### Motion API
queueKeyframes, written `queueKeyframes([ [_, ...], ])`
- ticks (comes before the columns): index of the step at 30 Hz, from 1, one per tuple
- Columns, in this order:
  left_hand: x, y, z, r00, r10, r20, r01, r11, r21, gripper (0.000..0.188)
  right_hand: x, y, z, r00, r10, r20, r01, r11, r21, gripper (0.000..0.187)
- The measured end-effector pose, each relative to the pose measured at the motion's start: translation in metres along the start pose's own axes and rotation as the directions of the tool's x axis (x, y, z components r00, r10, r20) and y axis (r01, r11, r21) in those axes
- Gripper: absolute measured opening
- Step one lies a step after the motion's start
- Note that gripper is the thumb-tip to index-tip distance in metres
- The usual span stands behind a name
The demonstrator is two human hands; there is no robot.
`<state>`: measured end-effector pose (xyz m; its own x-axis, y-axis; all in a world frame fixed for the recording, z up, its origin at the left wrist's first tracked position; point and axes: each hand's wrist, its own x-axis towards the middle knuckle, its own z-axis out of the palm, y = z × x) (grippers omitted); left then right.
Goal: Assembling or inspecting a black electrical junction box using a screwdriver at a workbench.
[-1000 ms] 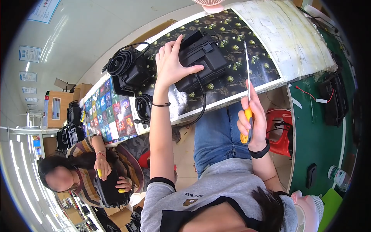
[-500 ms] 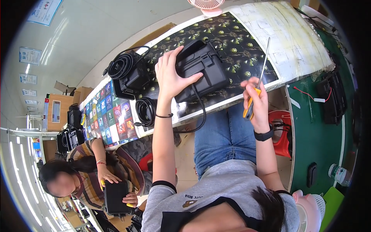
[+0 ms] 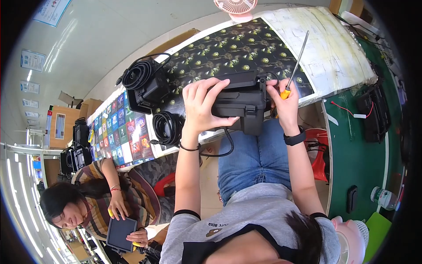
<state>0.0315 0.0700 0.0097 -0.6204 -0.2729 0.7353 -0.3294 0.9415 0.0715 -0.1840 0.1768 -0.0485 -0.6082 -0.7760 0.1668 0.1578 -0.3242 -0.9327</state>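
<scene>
My left hand (image 3: 203, 105) grips the left end of a black plastic case (image 3: 241, 105) with latches, thumb on the near side and fingers over the top. The case overhangs the near table edge, tilted above my lap. In my right hand (image 3: 285, 105) is a screwdriver (image 3: 300, 59) with a yellow handle, its long metal shaft pointing up and away. The fingers of that hand also reach the case's right end, beside a small black cable loop. A black cable (image 3: 231, 147) hangs from the case at its near left.
Left of the case are a coiled black cable (image 3: 167, 127) and another black case topped with coiled cable (image 3: 140, 75). A pink fan (image 3: 236, 6) stands at the far edge. A co-worker (image 3: 94, 198) at lower left holds a black case. The green table (image 3: 351, 176) lies right.
The case has been drawn toward me and turned, and now overhangs the table edge. My right hand has moved left and up to its right end, still holding the screwdriver.
</scene>
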Motion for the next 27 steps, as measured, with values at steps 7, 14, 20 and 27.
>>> queueKeyframes([
  [7, -0.003, -0.014, -0.005, 1.0, 0.008, 0.015, -0.007, 0.998, -0.056, 0.086, -0.005, 0.0, -0.004, 0.993, -0.088, 0.072, 0.096, 0.989, -0.115, 0.037],
  [14, -0.009, 0.006, -0.012, 0.999, 0.034, 0.04, -0.037, 0.998, 0.057, 0.082, -0.012, 0.012, -0.012, 0.978, -0.209, -0.007, 0.206, 0.971, -0.119, 0.043],
  [20, -0.005, 0.013, 0.0, 0.981, -0.191, -0.047, 0.196, 0.965, 0.172, 0.088, 0.014, 0.019, -0.007, 0.996, -0.057, 0.062, 0.067, 0.981, -0.182, 0.028],
  [27, -0.004, -0.013, 0.013, 0.822, -0.548, -0.157, 0.565, 0.746, 0.354, 0.072, 0.018, 0.029, -0.04, 0.988, 0.119, 0.101, -0.113, 0.992, -0.064, 0.019],
])
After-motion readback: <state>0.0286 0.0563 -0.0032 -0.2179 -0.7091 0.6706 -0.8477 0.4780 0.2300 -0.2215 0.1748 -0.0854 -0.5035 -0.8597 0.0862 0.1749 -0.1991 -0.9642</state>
